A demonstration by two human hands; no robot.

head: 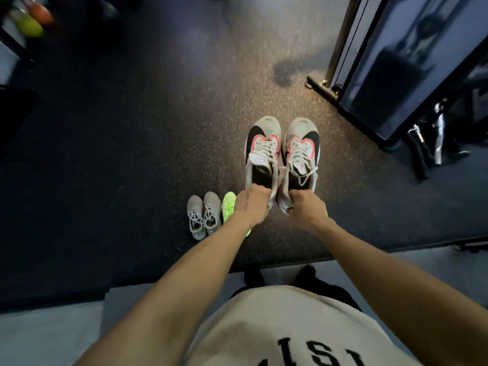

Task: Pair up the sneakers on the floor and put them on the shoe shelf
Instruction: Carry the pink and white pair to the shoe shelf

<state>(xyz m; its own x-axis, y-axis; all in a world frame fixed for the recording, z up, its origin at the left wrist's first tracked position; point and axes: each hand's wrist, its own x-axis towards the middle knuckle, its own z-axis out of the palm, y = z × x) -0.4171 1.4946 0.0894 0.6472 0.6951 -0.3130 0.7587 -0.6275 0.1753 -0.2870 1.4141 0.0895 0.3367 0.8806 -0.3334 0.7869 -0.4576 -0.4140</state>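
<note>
Two white sneakers with black side marks and pink trim hang side by side above the floor, toes pointing away. My left hand (252,204) grips the heel of the left white sneaker (262,149). My right hand (307,208) grips the heel of the right white sneaker (302,151). On the floor below to the left stands a pair of grey sneakers (203,216). A neon green sneaker (228,207) lies beside them, partly hidden by my left forearm. No shoe shelf is in view.
Dark speckled rubber floor (132,154) spreads ahead and to the left. A dark gym machine frame (383,75) with a metal pole stands at the right. Coloured balls (31,22) sit blurred at top left. A pale floor strip (52,334) lies near my feet.
</note>
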